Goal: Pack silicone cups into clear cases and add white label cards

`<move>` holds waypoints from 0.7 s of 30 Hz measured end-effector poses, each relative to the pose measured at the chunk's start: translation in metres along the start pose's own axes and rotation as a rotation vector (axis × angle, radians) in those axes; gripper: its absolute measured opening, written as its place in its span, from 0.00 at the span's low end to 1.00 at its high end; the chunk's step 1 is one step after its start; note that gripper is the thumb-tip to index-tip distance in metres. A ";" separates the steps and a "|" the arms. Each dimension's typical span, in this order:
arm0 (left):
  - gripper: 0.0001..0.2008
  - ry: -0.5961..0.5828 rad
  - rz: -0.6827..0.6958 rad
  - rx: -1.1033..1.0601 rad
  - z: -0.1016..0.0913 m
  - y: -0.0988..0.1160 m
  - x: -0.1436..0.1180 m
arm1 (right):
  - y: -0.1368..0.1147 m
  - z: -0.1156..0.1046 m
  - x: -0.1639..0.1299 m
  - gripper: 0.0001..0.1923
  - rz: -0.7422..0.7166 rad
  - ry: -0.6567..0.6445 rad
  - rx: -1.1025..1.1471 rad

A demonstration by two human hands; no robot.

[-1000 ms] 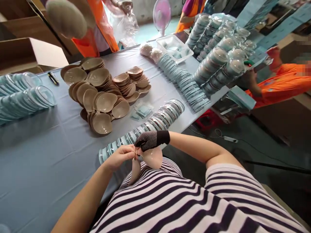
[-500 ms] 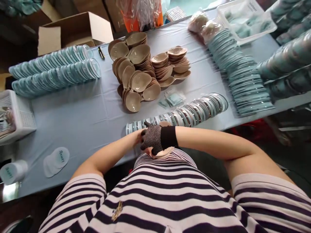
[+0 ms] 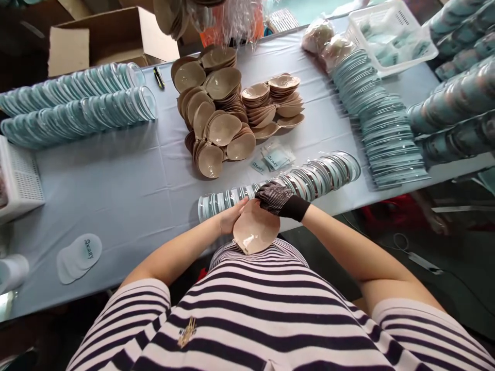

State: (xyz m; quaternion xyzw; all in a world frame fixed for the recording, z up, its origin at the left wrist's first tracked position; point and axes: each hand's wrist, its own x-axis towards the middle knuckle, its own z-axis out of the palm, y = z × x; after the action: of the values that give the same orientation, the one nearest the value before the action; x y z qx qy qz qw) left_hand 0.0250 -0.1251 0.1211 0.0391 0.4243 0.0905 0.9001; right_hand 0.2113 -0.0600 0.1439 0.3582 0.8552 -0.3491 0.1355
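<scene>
Holding a beige cup-shaped pad (image 3: 255, 233) at the near edge of the table (image 3: 116, 190), just above the striped shirt (image 3: 270, 314), both hands close on its upper rim: the bare left hand (image 3: 231, 217) grips the left side, and the right hand (image 3: 275, 198) (in a black dotted glove) pinches the top. Just beyond the hands lies a row of clear round lids (image 3: 294, 183) on edge. Farther back sit a heap of beige pads (image 3: 224, 113), small printed packets (image 3: 273, 157), rows of clear domes (image 3: 77, 105) at left, and a white basket (image 3: 390, 36) at right.
</scene>
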 end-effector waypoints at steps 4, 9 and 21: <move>0.32 0.086 0.110 0.051 0.003 -0.004 -0.003 | 0.021 0.012 0.010 0.15 0.000 0.077 0.335; 0.26 0.140 0.153 -0.145 0.003 -0.014 -0.010 | 0.121 0.023 0.051 0.23 0.311 0.322 0.413; 0.17 0.529 0.284 -0.518 0.010 -0.020 0.017 | 0.217 0.019 0.132 0.20 0.168 0.073 -0.465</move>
State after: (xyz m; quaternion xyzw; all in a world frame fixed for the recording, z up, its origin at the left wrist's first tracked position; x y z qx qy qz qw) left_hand 0.0455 -0.1419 0.1117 -0.1556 0.5953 0.3248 0.7183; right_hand 0.2714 0.1034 -0.0414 0.3995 0.8842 -0.1172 0.2118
